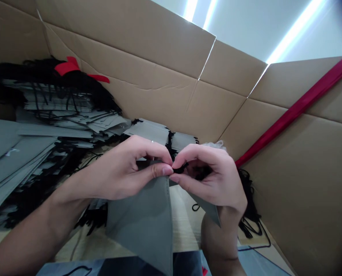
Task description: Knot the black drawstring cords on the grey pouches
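My left hand (125,168) is closed, pinching the top edge of a grey paper bag (145,222) that hangs down between my arms. My right hand (214,174) is closed too, pinching a black cord (180,167) at the bag's top edge, right against my left thumb and fingertips. The two hands touch at the fingertips. More of the black cord trails below my right wrist.
Piles of flat grey bags (30,153) with black cord handles lie to the left and behind my hands. A red ribbon (70,67) sits on the far pile. Tall cardboard walls (159,57) surround the space; a red strip (297,105) runs along the right wall.
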Tool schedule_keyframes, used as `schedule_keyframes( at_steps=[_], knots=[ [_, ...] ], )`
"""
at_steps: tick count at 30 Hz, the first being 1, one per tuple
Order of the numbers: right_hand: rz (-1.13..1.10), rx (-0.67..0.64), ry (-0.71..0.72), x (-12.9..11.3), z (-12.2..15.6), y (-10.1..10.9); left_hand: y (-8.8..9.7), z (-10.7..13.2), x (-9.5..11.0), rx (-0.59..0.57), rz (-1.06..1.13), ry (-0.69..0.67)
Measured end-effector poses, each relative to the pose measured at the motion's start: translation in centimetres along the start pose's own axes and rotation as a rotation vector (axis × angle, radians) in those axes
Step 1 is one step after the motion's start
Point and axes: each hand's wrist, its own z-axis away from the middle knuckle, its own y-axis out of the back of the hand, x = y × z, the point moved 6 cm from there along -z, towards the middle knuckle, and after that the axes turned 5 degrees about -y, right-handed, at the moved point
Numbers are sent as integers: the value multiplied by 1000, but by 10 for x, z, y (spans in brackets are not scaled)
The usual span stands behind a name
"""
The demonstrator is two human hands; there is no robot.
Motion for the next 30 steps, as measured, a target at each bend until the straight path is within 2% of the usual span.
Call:
schedule_keyframes(
  at_steps=[5, 11, 16, 22, 27, 30],
  knots=[
    [-94, 47, -8, 0, 0, 0, 2, 4, 5, -63, -21, -34],
    [-229, 45, 9, 1, 0, -2, 6, 8, 7, -159, 164, -74],
    [-216, 106, -21, 2, -3, 5, 10, 5, 5, -57, -39, 3],
    [-218, 143, -70, 2, -1, 5, 7, 5, 3, 24, -74, -28],
    [-329, 189, -103, 7, 0, 5, 7, 5, 0, 33, -98, 2],
    [-293, 233, -105, 7, -1, 8, 8, 5, 1, 41, -111, 11]
  ],
)
